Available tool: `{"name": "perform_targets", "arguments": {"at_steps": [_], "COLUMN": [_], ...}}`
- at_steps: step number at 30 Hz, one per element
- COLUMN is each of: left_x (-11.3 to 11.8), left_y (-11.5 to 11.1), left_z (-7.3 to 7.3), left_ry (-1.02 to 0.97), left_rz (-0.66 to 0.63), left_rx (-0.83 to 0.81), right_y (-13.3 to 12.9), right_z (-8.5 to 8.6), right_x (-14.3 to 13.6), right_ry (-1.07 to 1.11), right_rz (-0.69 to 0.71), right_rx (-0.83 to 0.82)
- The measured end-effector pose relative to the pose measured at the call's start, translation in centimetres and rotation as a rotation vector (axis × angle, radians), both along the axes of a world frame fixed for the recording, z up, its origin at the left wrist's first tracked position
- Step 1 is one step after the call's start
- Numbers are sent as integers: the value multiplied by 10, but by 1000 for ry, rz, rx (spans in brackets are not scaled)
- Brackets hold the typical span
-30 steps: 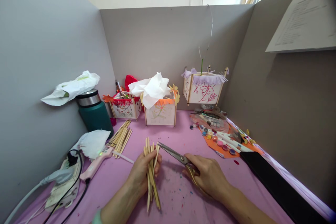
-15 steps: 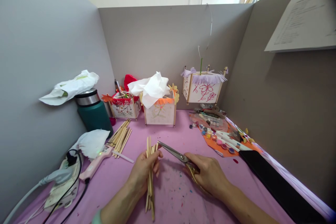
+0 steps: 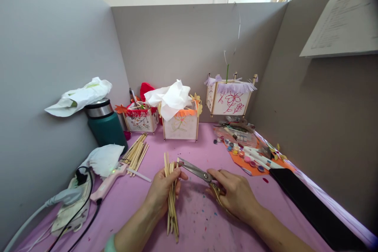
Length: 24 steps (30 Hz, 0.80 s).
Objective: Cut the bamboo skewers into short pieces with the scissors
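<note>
Head view: a bundle of thin wooden sticks (image 3: 171,197) is clasped upright in the left hand (image 3: 161,193) above the pink table (image 3: 195,220); judged light, stiff and snappable, best gripped mid-length. Scissors (image 3: 196,171) are held in the right hand (image 3: 236,195), tips touching the bundle. Grey partition walls (image 3: 191,43) are seen around

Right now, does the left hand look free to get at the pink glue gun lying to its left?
Probably not as is: the left hand is closed around a bundle of sticks. The path across the pink table to the glue gun looks open, though.
</note>
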<state>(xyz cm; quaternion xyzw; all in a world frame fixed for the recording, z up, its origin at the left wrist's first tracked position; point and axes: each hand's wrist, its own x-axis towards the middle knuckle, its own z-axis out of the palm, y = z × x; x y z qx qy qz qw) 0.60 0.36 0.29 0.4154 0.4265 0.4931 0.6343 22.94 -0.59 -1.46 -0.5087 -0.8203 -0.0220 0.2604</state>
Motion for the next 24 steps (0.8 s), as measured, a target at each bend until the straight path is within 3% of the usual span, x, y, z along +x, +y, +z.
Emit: {"name": "perform_targets", "arguments": {"at_steps": [13, 24], "left_x": [1, -1], "left_y": [1, 4], "left_z": [0, -3], "left_ry": [6, -151], "left_rz": [-22, -35], "left_rx": [1, -36], "right_y": [-3, -4], "right_z": [-4, -6], "right_x": [-4, -1], "right_ry": [-143, -130], "right_rz": [-119, -78], "right_rx": [118, 42]}}
